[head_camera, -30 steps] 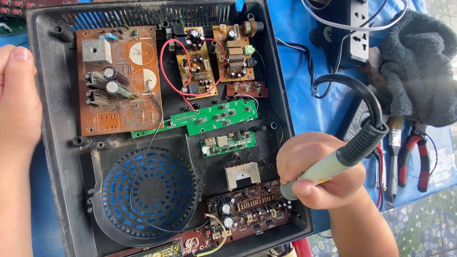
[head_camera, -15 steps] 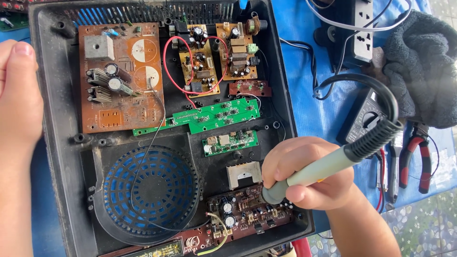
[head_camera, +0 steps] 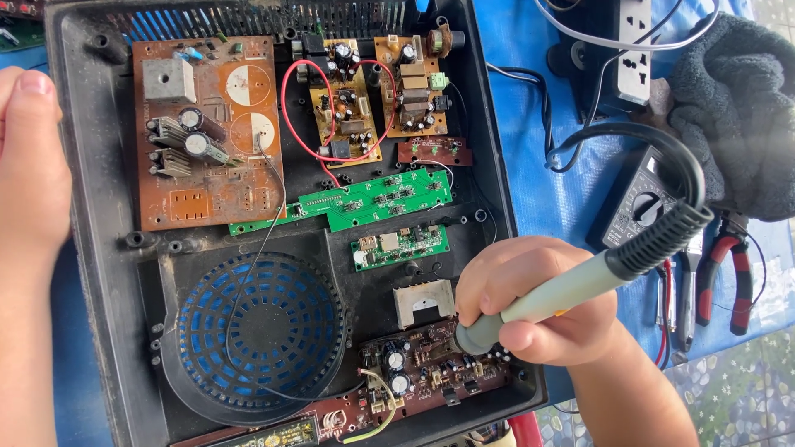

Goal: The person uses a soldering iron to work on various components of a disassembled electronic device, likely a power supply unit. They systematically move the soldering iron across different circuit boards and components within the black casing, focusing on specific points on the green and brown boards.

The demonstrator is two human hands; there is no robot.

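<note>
Blue-covered counter (head_camera: 538, 165), open black plastic casing (head_camera: 99, 207) full of circuit boards. Right hand (head_camera: 538, 302) grip closed around grey soldering iron (head_camera: 563, 294), tip on dark brown circuit board (head_camera: 431, 372) at casing's near right corner. Left hand (head_camera: 29, 165) rests flat on casing's left edge, holding nothing

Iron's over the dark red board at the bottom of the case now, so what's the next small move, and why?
Probably ease the grey-handled soldering iron straight down onto one joint. The right hand holds it low over the dark reddish-brown circuit board, its tip hidden behind the fingers, while the left hand steadies the black plastic case.
</note>
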